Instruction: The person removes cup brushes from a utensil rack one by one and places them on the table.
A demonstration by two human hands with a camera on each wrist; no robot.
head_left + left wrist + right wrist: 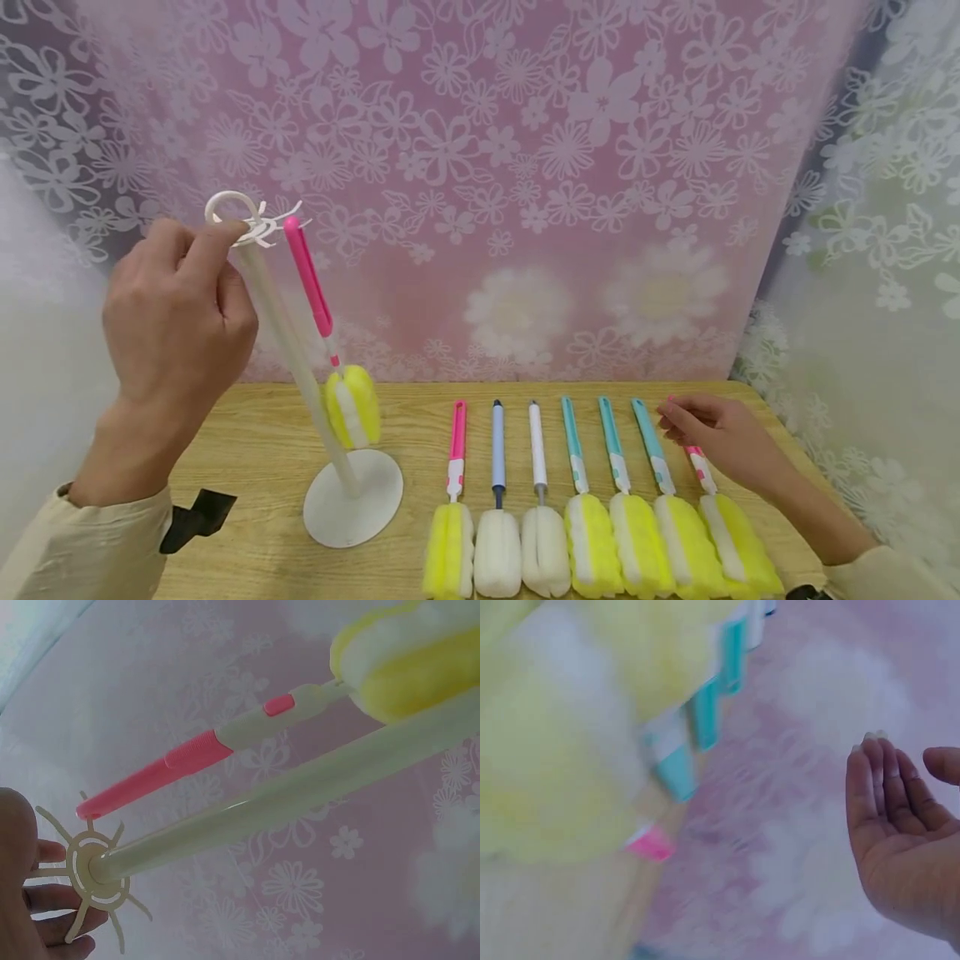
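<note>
My left hand (176, 308) grips the hooked top of a white hanging stand (287, 342), thumb at the ring and fingers behind the hooks. From one hook hangs a sponge bottle brush (309, 279) with a pink handle and a yellow-and-white head, pointing down beside the pole. My right hand (727, 442) holds nothing; its fingers bend slightly, and in the head view it overlaps the handle of the rightmost pink bottle brush (738, 546). In the right wrist view, the palm (907, 847) shows with fingers together, apart from the pink handle end (651, 844).
Several more brushes lie in a row on the wooden table (255, 467): a pink one (456, 442), a blue one (498, 446), a white one (537, 446) and three teal ones (611, 437). A flowered pink curtain (480, 167) hangs behind the table.
</note>
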